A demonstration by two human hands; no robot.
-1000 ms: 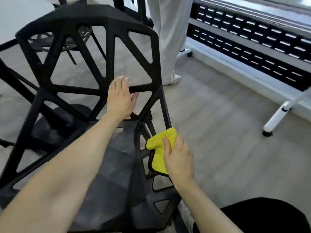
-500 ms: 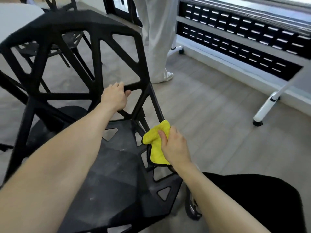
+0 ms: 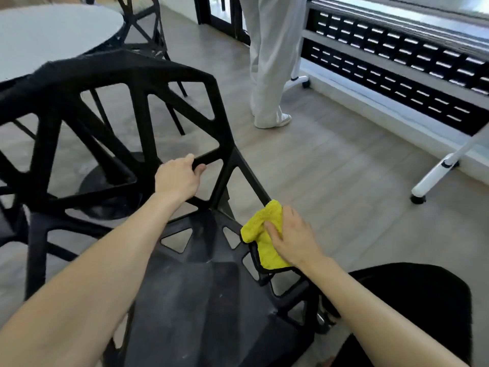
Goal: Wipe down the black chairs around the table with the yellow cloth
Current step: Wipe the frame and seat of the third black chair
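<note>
A black chair [image 3: 201, 292] with an open lattice back fills the lower left of the head view. My left hand [image 3: 177, 178] grips a lower bar of its backrest, fingers curled round it. My right hand [image 3: 293, 238] holds the yellow cloth [image 3: 260, 234] against the right rim of the seat, thumb across the cloth and the other fingers over the rim's outer side. The cloth drapes over the rim where the seat meets the back. A second black chair [image 3: 148, 35] stands beyond, next to the round white table [image 3: 53, 35].
A person in white trousers [image 3: 270, 62] stands on the wooden floor behind the chair. A black slatted panel [image 3: 397, 75] runs along the right wall. White stand legs [image 3: 434, 173] with feet rest at right. A black rounded seat [image 3: 412, 308] sits at lower right.
My left hand went from lying flat on the backrest to gripping its bar. The right hand and cloth stayed on the seat's right rim, sliding slightly toward the back. My view pulled back.
</note>
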